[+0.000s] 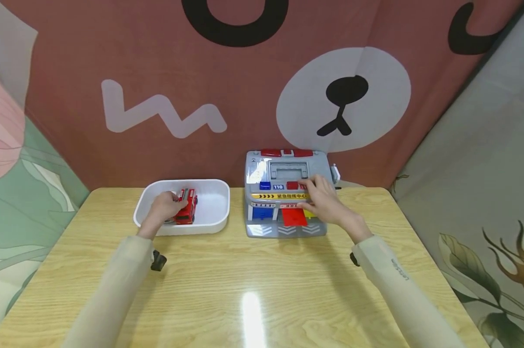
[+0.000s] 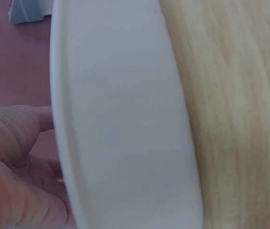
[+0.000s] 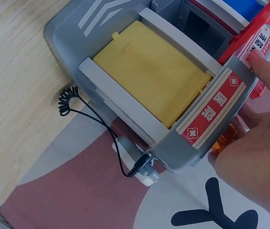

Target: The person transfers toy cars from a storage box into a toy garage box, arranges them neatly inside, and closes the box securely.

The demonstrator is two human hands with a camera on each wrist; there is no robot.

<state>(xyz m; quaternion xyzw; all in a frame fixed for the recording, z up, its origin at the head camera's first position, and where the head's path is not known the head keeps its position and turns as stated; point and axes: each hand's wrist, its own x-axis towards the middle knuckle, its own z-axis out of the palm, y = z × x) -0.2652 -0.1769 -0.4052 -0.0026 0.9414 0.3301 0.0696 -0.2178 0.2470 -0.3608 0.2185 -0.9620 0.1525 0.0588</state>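
In the head view, my left hand (image 1: 163, 209) reaches into a white plastic tray (image 1: 218, 227) and holds a red toy fire truck (image 1: 186, 208) by its side. The left wrist view shows that hand (image 2: 15, 157) behind the tray's wall (image 2: 120, 114); the truck is hidden there. My right hand (image 1: 327, 202) rests on a grey toy garage (image 1: 255, 179), fingers on top by a red button (image 1: 292, 185) and thumb at the front edge. A red door (image 1: 294, 217) on the garage is swung up. The yellow door (image 3: 149, 71) beside it is down.
Both tray and garage stand at the back of the wooden table (image 1: 209, 280), against a printed curtain (image 1: 244, 111). A blue door (image 1: 262, 212) closes the garage's left bay. From its side hangs a small white piece (image 3: 137, 162) on a coiled black cord (image 3: 68, 100).
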